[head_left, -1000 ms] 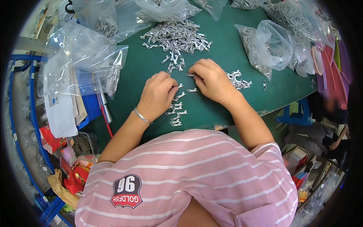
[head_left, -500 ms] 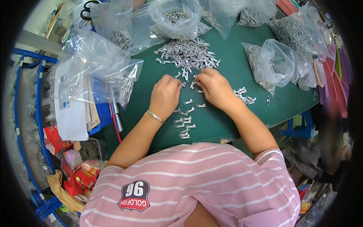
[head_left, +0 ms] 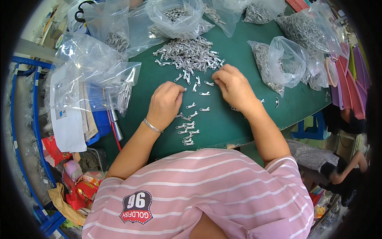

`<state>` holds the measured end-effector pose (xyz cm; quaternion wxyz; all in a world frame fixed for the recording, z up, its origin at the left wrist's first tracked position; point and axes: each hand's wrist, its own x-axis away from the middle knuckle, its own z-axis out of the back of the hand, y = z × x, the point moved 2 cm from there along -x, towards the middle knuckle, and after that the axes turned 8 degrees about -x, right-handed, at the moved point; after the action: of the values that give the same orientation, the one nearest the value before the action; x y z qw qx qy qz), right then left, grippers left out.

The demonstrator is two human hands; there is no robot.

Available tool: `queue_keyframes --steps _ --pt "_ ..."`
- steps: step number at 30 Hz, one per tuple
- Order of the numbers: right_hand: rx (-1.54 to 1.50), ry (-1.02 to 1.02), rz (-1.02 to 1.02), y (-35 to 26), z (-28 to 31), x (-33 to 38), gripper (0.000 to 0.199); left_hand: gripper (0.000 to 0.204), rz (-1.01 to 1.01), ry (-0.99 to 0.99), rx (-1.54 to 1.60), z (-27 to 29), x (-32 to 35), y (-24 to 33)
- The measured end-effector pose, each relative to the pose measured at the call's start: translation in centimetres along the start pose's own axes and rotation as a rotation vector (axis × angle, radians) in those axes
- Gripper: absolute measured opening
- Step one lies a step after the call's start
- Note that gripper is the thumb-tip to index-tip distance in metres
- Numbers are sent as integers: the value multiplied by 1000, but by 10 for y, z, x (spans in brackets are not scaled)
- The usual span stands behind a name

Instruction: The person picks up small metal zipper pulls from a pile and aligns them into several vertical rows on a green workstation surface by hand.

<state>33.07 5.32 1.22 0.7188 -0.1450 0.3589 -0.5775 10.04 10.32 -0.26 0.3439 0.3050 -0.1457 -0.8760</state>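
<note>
On green worktop (head_left: pixel 223 123), left: left hand (head_left: pixel 164 99), pinching small silver metal pull (head_left: pixel 185 90); right: right hand (head_left: pixel 234 87), grip cannot be told.

The right hand (head_left: pixel 234 85) partly hides metal pieces (head_left: pixel 234 108). The bit (head_left: pixel 185 89) at the left hand's (head_left: pixel 164 101) fingertips is too small to identify. The upper edge crops a clear bag (head_left: pixel 197 15).
</note>
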Motion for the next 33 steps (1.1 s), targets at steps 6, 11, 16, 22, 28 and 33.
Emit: queue_keyframes --steps 6,11,16,22,28,33 --pt "-21 -38 2 0 -11 11 9 15 -88 -55 -8 6 5 2" --pt "-22 -13 28 -1 -12 2 19 13 49 2 32 11 9 -8" --pt "-8 -61 152 -2 -35 -16 29 11 83 27 70 8 2 -8" --pt "8 -112 122 2 -28 -18 17 10 41 -25 32 5 -1 -10" --pt "-19 -171 115 -5 -25 -16 14 9 77 -88 42 2 -2 -12" --pt "-61 -66 179 -18 -48 -31 15 14 210 46 52 1 -10 -13"
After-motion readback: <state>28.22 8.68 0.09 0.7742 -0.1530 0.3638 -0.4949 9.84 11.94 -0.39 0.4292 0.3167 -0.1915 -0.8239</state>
